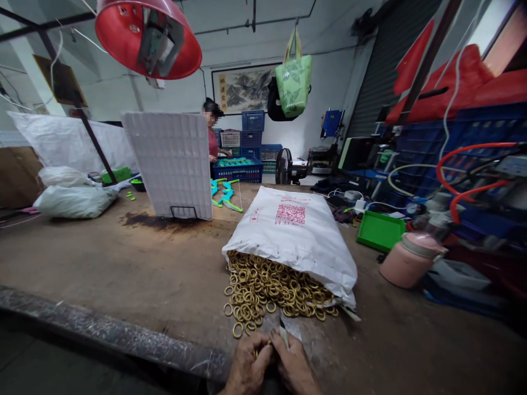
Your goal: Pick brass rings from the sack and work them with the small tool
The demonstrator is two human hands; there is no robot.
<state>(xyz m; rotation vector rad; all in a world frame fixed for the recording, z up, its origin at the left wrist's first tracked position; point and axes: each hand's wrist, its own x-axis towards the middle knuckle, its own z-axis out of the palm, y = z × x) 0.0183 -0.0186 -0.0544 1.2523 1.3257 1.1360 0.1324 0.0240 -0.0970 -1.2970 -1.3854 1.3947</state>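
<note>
My left hand [248, 362] is closed at the table's front edge, with a bit of a brass-coloured ring [256, 354] showing between its fingers. Right beside it, fingertips touching, my right hand [293, 365] is closed around a slim knife-like tool [284, 336] with a pale body and dark tip; its exact kind is unclear. Just beyond both hands, a heap of brass-coloured rings [267, 285] spills from the mouth of a white woven sack [288, 230] lying on its side, printed with a red code. Some loose rings lie close to my left hand.
A white ribbed panel [168, 164] stands upright on the table [123, 263], near teal-and-green toy bows [228, 195]. At right are a green tray [381, 230] and a pink jar [409, 260]. A red lamp [148, 35] hangs overhead. A person [212, 131] works behind the panel.
</note>
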